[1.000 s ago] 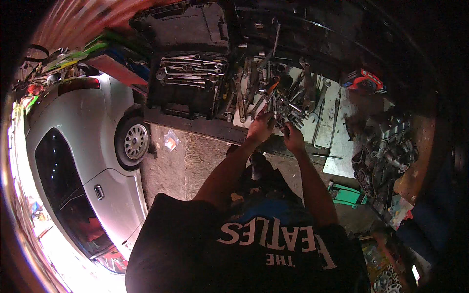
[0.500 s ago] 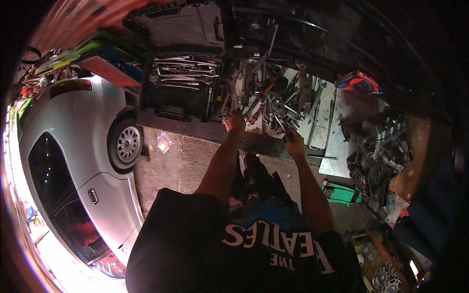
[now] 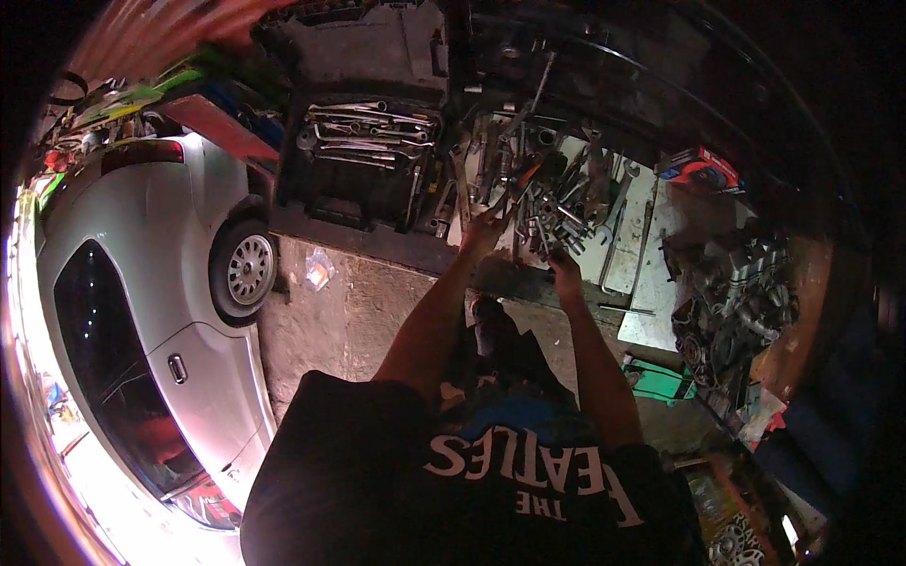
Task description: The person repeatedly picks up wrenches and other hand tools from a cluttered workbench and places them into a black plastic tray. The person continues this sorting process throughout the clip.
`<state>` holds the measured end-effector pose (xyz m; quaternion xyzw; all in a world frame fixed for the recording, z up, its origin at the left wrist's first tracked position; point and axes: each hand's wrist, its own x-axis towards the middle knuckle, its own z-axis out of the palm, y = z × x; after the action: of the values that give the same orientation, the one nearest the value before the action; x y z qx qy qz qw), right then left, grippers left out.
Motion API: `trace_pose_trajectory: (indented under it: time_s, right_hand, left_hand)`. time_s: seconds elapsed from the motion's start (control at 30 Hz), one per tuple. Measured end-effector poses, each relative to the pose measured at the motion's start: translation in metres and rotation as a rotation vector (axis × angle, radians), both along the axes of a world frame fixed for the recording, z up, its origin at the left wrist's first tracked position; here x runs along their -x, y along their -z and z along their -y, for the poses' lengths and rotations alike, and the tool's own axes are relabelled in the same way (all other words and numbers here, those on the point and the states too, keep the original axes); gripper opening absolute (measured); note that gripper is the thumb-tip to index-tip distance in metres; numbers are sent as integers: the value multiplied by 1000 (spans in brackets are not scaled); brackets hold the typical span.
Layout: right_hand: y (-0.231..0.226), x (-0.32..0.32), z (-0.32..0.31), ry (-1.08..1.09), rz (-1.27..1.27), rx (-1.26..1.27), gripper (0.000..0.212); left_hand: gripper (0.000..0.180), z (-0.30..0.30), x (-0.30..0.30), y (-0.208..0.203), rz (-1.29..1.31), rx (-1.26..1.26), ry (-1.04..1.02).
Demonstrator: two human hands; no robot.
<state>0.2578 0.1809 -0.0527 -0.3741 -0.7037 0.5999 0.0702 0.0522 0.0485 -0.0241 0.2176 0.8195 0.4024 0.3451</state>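
My left hand [image 3: 482,234] reaches over the front of a tool pile, its fingers stretched out toward dark-handled tools [image 3: 515,185]. Nothing shows clearly in its grasp. To its right, my right hand [image 3: 566,271] is closed on a slim shiny metal tool [image 3: 543,236] that points away over the pile; its exact kind is too small to tell. Several metal sockets [image 3: 570,215] lie loose just beyond the right hand. Spanners [image 3: 461,181] lie on the light board to the left of the pile.
An open black tool case [image 3: 326,203] with several spanners [image 3: 373,130] stands at left. Right of the pile are long metal rods [image 3: 645,241], a red-and-black box [image 3: 700,170] and an engine part [image 3: 731,302]. A green jack-like object [image 3: 659,380] sits below. A silver car [image 3: 189,311] stands at far left.
My left hand has moved right, from the spanners beside the case to the pile. My right hand stays near the same place, and its metal tool now points more straight away from me.
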Motion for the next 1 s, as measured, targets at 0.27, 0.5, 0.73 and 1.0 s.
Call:
trace_pose_trajectory:
  time_s: [0.27,0.5,0.73,1.0]
  right_hand:
    - [-33,12,-1,199,73,407,22]
    - [-41,9,-1,101,122,363,24]
    - [-35,2,7,154,152,345,27]
    - [-31,-8,7,204,157,436,31]
  left_hand:
    - [45,-1,17,-18,-256,458,-225]
    - [37,21,22,31,-631,752,-326]
    - [35,43,38,45,-200,495,-617]
    - [36,18,17,0,-402,308,-450]
